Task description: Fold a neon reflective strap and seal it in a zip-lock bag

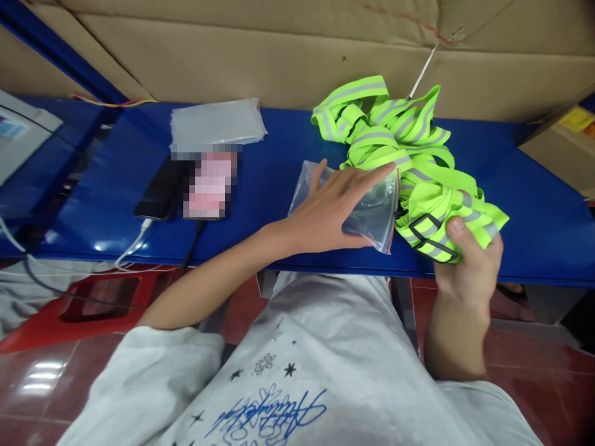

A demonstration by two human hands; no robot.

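Note:
My left hand (320,214) lies over a clear plastic zip bag (374,214), its fingers spread apart. The bag rests flat on the blue table (269,186), and its red-edged mouth faces right. My right hand (471,257) grips a folded bundle of neon-yellow reflective strap (425,207) with a grey stripe, thumb on top. Black plastic buckles (425,226) show at the bundle's near side, close to the bag's mouth. Behind it a loose heap of similar reflective straps (395,136) spreads across the table; I cannot tell whether the bundle is joined to it.
A stack of clear plastic bags (218,124) lies at the back left. Before it are a black phone (160,192) with a white cable and a second phone (209,192), its screen blurred. Cardboard (279,56) walls the back. A red plastic stool (102,297) stands below left.

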